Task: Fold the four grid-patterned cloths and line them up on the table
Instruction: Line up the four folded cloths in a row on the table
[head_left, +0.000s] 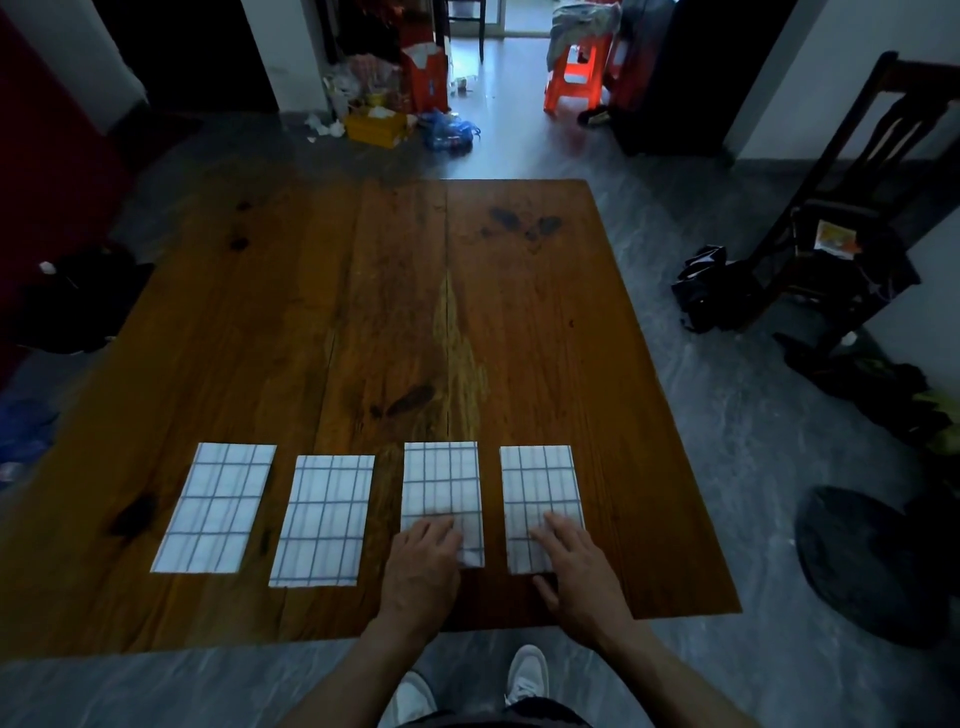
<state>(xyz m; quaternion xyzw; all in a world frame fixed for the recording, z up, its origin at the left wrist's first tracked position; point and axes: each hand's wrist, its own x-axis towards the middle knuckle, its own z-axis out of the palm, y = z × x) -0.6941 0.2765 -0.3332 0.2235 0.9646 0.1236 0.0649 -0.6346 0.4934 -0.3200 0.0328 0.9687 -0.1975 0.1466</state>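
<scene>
Several white cloths with a dark grid pattern lie folded into narrow rectangles, side by side in a row near the front edge of the wooden table (363, 291). The leftmost cloth (215, 506) and the second cloth (324, 519) lie untouched. My left hand (423, 564) rests with straight fingers on the near end of the third cloth (441, 483). My right hand (574, 564) lies flat on the near end of the fourth cloth (540, 488), thumb on the table.
A dark wooden chair (852, 218) with bags stands right of the table. A round black object (878, 561) sits on the floor at the right. Orange stools (574, 73) and clutter (384, 114) lie beyond the far edge. My white shoes (524, 670) show below the table.
</scene>
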